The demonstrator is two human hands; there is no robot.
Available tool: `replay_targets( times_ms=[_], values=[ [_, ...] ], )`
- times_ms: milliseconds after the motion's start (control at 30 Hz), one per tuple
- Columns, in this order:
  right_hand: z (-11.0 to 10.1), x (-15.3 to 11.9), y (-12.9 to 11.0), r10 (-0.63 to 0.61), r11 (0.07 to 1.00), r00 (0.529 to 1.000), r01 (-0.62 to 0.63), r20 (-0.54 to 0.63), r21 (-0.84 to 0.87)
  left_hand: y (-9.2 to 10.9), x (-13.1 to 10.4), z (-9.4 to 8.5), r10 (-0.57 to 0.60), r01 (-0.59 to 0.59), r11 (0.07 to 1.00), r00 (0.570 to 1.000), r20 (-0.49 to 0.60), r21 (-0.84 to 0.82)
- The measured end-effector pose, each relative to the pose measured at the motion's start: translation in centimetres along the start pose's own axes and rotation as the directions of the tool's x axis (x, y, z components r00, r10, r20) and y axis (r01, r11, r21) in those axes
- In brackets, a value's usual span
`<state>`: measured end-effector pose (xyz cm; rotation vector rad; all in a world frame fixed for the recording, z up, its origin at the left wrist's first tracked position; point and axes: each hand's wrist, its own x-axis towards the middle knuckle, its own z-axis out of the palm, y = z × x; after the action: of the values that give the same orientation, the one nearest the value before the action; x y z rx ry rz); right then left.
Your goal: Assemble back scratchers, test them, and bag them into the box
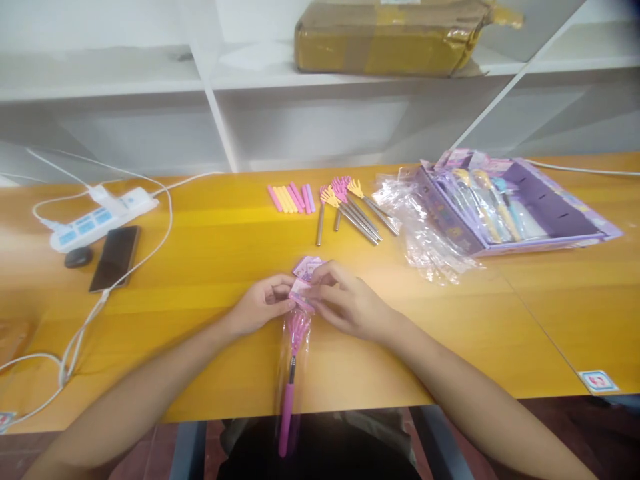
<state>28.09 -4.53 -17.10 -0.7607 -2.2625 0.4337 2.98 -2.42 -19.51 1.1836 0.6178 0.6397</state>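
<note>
A pink back scratcher (287,407) lies inside a clear plastic sleeve, its hand-shaped end up and its handle past the table's front edge. At the sleeve's top is a small pink card (301,294). My left hand (263,301) pinches the card's left side. My right hand (345,300) holds the card's right side with its fingertips. Just behind them lie more small purple cards (307,267), partly covered by my right fingers. Farther back are metal-stemmed scratchers (357,217) with pink and yellow heads, beside several pink, yellow and purple tubes (293,199).
Clear plastic sleeves (433,247) lie by a purple box (555,200) holding packed scratchers at the right. On the left are a power strip (105,219), a black phone (116,259), a small black object (79,257) and white cables. A taped carton (385,39) rests on the shelf.
</note>
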Motion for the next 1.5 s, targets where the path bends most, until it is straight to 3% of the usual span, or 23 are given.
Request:
replay_targets(
  times_ms=[300, 567, 767, 933, 1000, 1100, 1167, 1233, 1300, 1400, 1500],
  values=[
    [0.4, -0.1, 0.2, -0.028, 0.999, 0.997, 0.027, -0.071, -0.021, 0.0, 0.0, -0.1, 0.002, -0.002, 1.000, 0.998, -0.057, -0.011],
    [0.3, -0.6, 0.6, 0.043, 0.999, 0.999, -0.043, -0.009, 0.007, -0.9, 0.2, -0.7, 0.039, -0.047, 0.998, 0.988, -0.151, -0.049],
    [1.3, -0.9, 1.3, 0.021, 0.999, 0.996, -0.023, -0.087, -0.024, -0.6, -0.1, -0.3, 0.041, -0.054, 0.996, 0.983, -0.178, -0.070],
    [1.1, -0.4, 1.1, 0.011, 0.997, 1.000, -0.011, -0.004, 0.081, -0.1, -0.5, 0.8, -0.005, 0.014, 0.999, 0.962, -0.272, 0.030],
    [1.0, -0.1, 0.5, 0.054, 0.982, 0.998, -0.059, 0.032, 0.181, 0.1, -0.5, 1.2, -0.039, 0.057, 0.997, 0.956, -0.290, 0.055],
    [1.7, 0.2, -0.5, 0.306, 0.844, 0.951, -0.296, 0.052, 0.447, 0.2, -0.4, 1.6, -0.046, 0.064, 0.997, 0.951, -0.307, 0.050],
    [2.8, 0.2, -1.1, 0.497, 0.628, 0.857, -0.463, 0.135, 0.626, 0.1, -0.4, 1.7, -0.040, 0.060, 0.997, 0.950, -0.310, 0.054],
    [4.0, 0.2, -1.4, 0.602, 0.422, 0.761, -0.560, 0.242, 0.713, -0.1, -0.4, 1.7, -0.059, 0.077, 0.996, 0.953, -0.297, 0.047],
    [4.7, 0.2, -1.4, 0.650, 0.306, 0.695, -0.610, 0.307, 0.731, -0.3, -0.4, 1.7, -0.082, 0.096, 0.995, 0.955, -0.283, 0.036],
    [4.6, 0.4, -0.9, 0.668, 0.243, 0.654, -0.642, 0.355, 0.727, -0.6, -0.4, 1.5, -0.090, 0.102, 0.994, 0.960, -0.263, 0.031],
    [3.7, 0.5, -0.1, 0.631, 0.274, 0.676, -0.653, 0.380, 0.706, -0.6, -0.4, 1.3, -0.075, 0.085, 0.996, 0.971, -0.228, 0.033]
  ],
)
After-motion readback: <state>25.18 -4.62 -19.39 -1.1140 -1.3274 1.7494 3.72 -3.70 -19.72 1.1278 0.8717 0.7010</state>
